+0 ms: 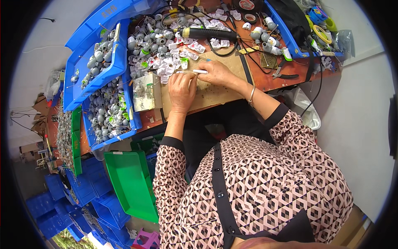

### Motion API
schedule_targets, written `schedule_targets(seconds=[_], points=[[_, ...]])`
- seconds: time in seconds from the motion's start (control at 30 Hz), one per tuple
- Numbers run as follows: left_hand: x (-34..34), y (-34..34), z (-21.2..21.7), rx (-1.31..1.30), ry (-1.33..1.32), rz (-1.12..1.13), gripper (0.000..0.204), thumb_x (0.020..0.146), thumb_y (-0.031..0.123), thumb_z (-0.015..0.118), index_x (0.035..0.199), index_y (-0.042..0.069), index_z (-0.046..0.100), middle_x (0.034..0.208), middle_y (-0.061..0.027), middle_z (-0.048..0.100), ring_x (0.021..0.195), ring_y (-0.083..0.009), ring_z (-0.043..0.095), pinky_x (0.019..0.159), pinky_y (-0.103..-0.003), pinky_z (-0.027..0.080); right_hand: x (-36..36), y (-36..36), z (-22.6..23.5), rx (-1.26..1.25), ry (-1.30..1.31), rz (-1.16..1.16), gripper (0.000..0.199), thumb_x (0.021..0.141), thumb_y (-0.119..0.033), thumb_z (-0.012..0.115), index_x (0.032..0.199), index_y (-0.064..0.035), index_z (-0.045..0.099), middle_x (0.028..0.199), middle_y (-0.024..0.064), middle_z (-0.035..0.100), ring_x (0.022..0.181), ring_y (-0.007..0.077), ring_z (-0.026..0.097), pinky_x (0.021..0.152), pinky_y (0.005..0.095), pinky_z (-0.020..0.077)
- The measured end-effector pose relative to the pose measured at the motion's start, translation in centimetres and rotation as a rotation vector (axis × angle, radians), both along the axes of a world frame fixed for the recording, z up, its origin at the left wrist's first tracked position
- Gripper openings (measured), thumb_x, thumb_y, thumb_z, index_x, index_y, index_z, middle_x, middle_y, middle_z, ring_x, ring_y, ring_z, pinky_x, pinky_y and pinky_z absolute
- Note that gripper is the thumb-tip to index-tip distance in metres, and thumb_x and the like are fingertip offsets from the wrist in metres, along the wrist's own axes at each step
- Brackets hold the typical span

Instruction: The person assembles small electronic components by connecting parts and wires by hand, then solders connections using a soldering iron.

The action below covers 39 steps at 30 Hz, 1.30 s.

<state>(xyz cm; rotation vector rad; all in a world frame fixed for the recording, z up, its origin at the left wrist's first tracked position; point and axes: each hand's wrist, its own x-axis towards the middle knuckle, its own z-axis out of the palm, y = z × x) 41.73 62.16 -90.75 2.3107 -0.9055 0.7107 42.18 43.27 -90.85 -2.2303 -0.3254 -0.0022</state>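
Observation:
Both of my hands meet over a sheet of brown cardboard (224,92) on the red-brown tabletop. A small white plastic piece (200,71) pokes out from the fingertips of my right hand (219,74), which is closed on it. My left hand (181,92) is closed in a pinch just left of that piece; a pale sliver shows at its fingertips, too small to name. Beyond my hands lies a heap of white plastic parts (162,65), a few with green or red bits. Grey rounded parts (155,47) are piled behind and left of them.
Blue bins (124,83) of grey parts with wire ends stand at the left. A small worn box (146,92) sits by the cardboard. Pliers (278,70), a black handled tool with cable (207,34) and tape (250,18) lie beyond. A green tray (128,182) stands lower left.

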Motion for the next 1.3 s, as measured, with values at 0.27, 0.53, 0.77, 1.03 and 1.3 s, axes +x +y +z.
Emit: schedule_targets(seconds=[0.27,0.53,0.77,1.03,1.3], points=[[0.3,-0.2,0.0,0.022,0.012,-0.002,0.008,0.085,0.009,0.073,0.087,0.008,0.066,0.086,-0.0073,0.067,0.086,-0.0303,0.062,0.082,-0.042,0.047,-0.7,0.4,1.6,-0.205,-0.1,-0.007,0.022,0.084,-0.025,0.063,0.098,-0.0091,0.069,0.086,0.0175,0.071,0.084,0.0379,0.068,0.073,0.0502,0.0525],[0.2,-0.3,0.1,0.021,0.051,0.019,0.006,0.083,0.009,0.07,0.085,0.009,0.064,0.083,-0.0073,0.065,0.084,-0.03,0.06,0.083,-0.042,0.046,-1.2,1.4,1.9,-0.194,-0.202,-0.064,0.027,0.081,-0.02,0.063,0.104,-0.0078,0.065,0.083,0.0198,0.071,0.082,0.0406,0.069,0.074,0.0518,0.0556],[0.2,-0.3,-0.3,-0.094,0.068,0.004,0.006,0.084,0.009,0.07,0.088,0.008,0.065,0.084,-0.0076,0.066,0.084,-0.0301,0.061,0.083,-0.043,0.047,-0.4,1.0,0.5,-0.092,-0.165,-0.058,0.027,0.082,-0.025,0.064,0.103,-0.008,0.064,0.086,0.0187,0.07,0.083,0.0402,0.069,0.074,0.0507,0.0548],[0.3,-0.1,-0.6,-0.116,0.093,0.013,0.006,0.082,0.007,0.068,0.086,0.008,0.064,0.083,-0.0083,0.066,0.081,-0.03,0.061,0.078,-0.042,0.047,0.1,0.3,-0.4,0.211,-0.008,0.048,0.027,0.085,-0.032,0.067,0.096,-0.0068,0.066,0.09,0.0167,0.07,0.087,0.0378,0.067,0.076,0.0463,0.0516],[0.0,-0.1,-0.4,-0.113,0.103,-0.021,0.005,0.084,0.007,0.067,0.084,0.007,0.062,0.082,-0.0085,0.065,0.08,-0.0301,0.059,0.076,-0.04,0.047,-0.6,0.7,-0.4,-0.035,-0.332,-0.049,0.025,0.085,-0.029,0.066,0.097,-0.0072,0.067,0.091,0.0152,0.071,0.085,0.0362,0.068,0.075,0.0464,0.0528]])
